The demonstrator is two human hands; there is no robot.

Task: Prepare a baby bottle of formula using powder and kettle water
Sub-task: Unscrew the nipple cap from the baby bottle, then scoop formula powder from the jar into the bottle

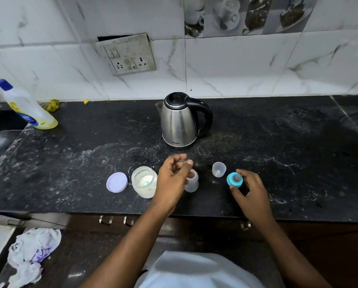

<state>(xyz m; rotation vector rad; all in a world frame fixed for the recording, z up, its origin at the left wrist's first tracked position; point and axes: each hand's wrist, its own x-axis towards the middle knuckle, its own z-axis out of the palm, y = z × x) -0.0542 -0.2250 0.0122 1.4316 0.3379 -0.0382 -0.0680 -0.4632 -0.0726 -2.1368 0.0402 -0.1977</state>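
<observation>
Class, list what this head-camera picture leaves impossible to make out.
Head view: kettle water level, hidden by steel wall and lid.
Head view: baby bottle contents, partly covered by the left hand.
Head view: whether the left fingertips pinch anything, too blurred.

My left hand [172, 177] hovers with curled fingers over the open baby bottle [191, 181]. The powder jar [144, 181] and its lilac lid [117, 182] lie to their left. My right hand [250, 189] pinches the teal teat ring [234, 179]. A clear cap [219, 169] sits just beyond my fingertips and the kettle [179, 121] farther back.
</observation>
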